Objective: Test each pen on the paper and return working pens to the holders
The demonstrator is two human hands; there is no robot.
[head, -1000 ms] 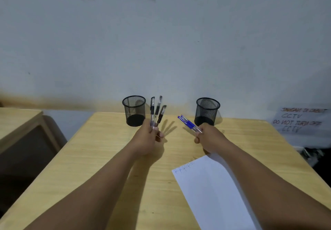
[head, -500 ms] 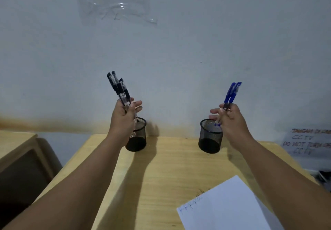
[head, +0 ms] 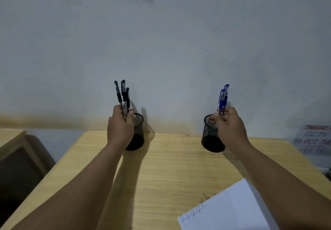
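Note:
My left hand (head: 120,125) grips three black pens (head: 123,96), held upright with caps up, right over the left black mesh holder (head: 138,132). My right hand (head: 228,125) grips two blue pens (head: 223,98), also upright, above the right black mesh holder (head: 210,136). Both hands partly hide their holders, and the pens' lower ends are hidden by my fingers. A white sheet of paper (head: 232,210) with small scribbles on its near left edge lies at the lower right of the wooden desk (head: 170,167).
A grey-white wall rises directly behind the holders. A second wooden desk (head: 10,138) stands at the left, with a dark gap between the two. A handwritten CCTV notice (head: 315,139) is on the wall at the right.
Both hands have gone from low over the desk up to the holders; since half a second ago they have come down, the pens now upright just over the rims.

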